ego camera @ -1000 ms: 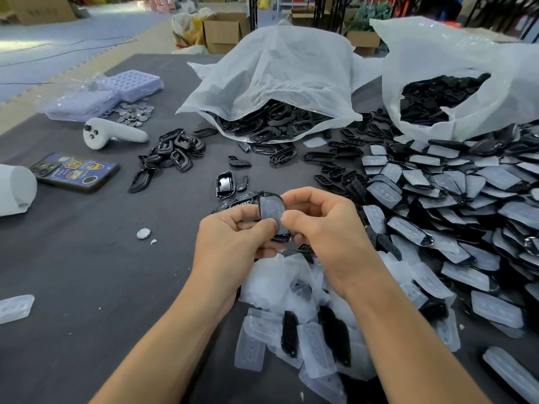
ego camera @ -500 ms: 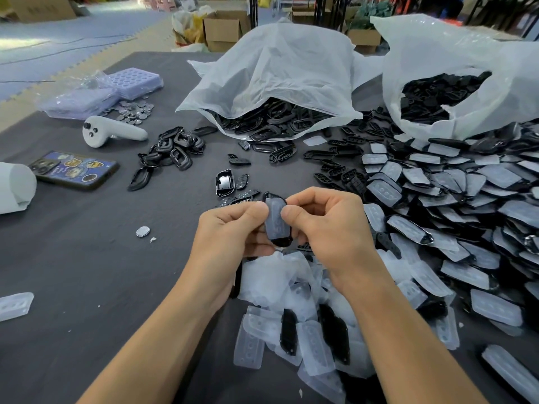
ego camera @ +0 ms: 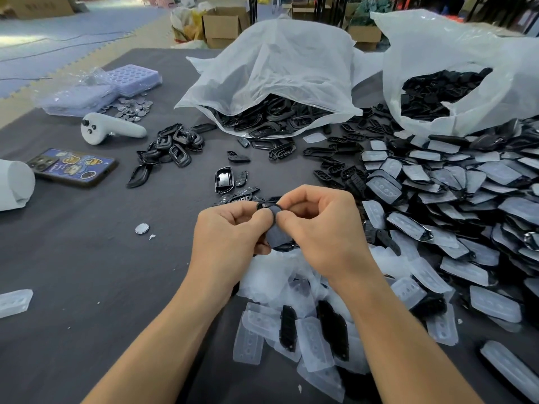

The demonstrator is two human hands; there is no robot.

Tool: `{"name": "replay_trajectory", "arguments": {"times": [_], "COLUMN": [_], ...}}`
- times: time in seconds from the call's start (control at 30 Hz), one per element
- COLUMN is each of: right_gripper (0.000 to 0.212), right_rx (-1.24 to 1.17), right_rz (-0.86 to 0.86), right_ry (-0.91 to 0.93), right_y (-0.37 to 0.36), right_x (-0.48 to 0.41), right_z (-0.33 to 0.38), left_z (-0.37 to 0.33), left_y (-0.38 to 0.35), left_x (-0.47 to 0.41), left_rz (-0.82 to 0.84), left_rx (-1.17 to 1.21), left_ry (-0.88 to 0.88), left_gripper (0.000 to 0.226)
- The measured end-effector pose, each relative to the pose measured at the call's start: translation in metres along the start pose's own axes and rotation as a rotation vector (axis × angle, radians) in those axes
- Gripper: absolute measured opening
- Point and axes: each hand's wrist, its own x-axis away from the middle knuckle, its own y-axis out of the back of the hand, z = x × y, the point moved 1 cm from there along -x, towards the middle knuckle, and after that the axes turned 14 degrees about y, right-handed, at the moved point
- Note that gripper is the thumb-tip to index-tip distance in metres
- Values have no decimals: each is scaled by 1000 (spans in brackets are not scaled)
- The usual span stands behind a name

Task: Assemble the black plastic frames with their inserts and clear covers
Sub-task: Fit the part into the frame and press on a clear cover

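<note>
Here, you held the black frame [ego camera: 276,233] between both hands, just above the far edge of the pile of clear covers [ego camera: 262,277]. Your left hand [ego camera: 230,237] and your right hand [ego camera: 323,231] were close together, each pinching the frame, and the two thumbs almost met at its upper end. The long axis of the frame ran from that end down toward the pile, a little tilted. Neither hand was nearer; the frame lay in the middle between them. I judge the next press needed your thumbs to travel along this axis, toward the pile.
</note>
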Motion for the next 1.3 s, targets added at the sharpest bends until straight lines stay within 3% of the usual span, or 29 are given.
{"name": "replay_trajectory", "arguments": {"times": [0.17, 0.37, 0.83, 1.0, 1.3], "right_gripper": [11, 15, 14, 19, 17], "right_rx": [24, 42, 19, 8, -10], "right_rz": [48, 20, 32, 66, 101], "right_ry": [2, -23, -17, -36, -43], "right_y": [-5, 0, -3, -2, 3], "right_x": [2, 0, 1, 0, -1], "right_z": [-1, -4, -6, -6, -3], "left_z": [1, -1, -2, -7, -6], "left_y": [3, 3, 7, 6, 14], "left_x": [-1, -1, -2, 4, -4], "left_rz": [-97, 20, -104, 78, 93], "left_rx": [18, 12, -53, 94, -136], "left_ry": [-15, 7, -44, 37, 32], "left_gripper": [19, 13, 23, 34, 24]}}
